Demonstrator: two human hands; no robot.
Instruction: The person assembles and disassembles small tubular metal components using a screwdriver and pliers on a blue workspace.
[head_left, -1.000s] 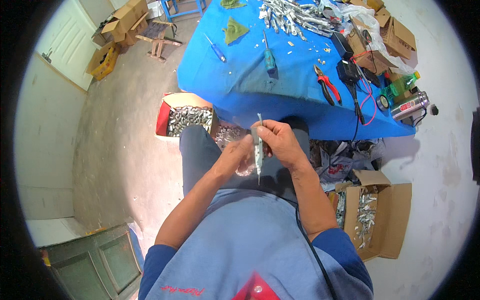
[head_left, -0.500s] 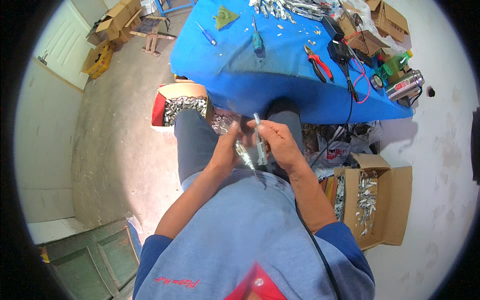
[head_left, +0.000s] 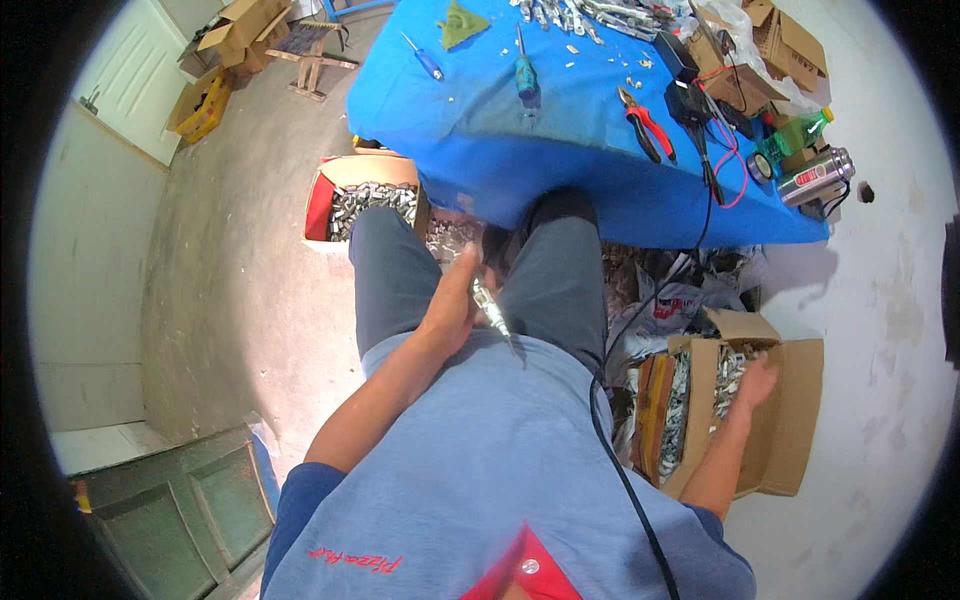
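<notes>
My left hand [head_left: 461,300] is over my lap, its fingers wrapped round a slim white-and-silver piece [head_left: 490,307]. That piece slants down to the right and tapers to a thin dark rod-like tip; its exact kind is unclear. Off to the right, my right hand [head_left: 756,384] is down inside an open cardboard box [head_left: 790,410], among many small silver-white metal parts [head_left: 731,376]. The right fingertips are too hidden there to show whether they grip anything.
Red-handled pliers [head_left: 650,130], a teal screwdriver [head_left: 526,76] and a blue screwdriver [head_left: 427,63] lie on the blue-covered table [head_left: 460,130]. A steel flask [head_left: 818,177] stands at its right edge. Another box [head_left: 318,205] of metal parts is by my left knee. A black cable [head_left: 632,480] crosses my right side.
My right hand has moved from my lap, where it held a slim silver metal part, right and down into the cardboard box. My left hand stays in place with its piece.
</notes>
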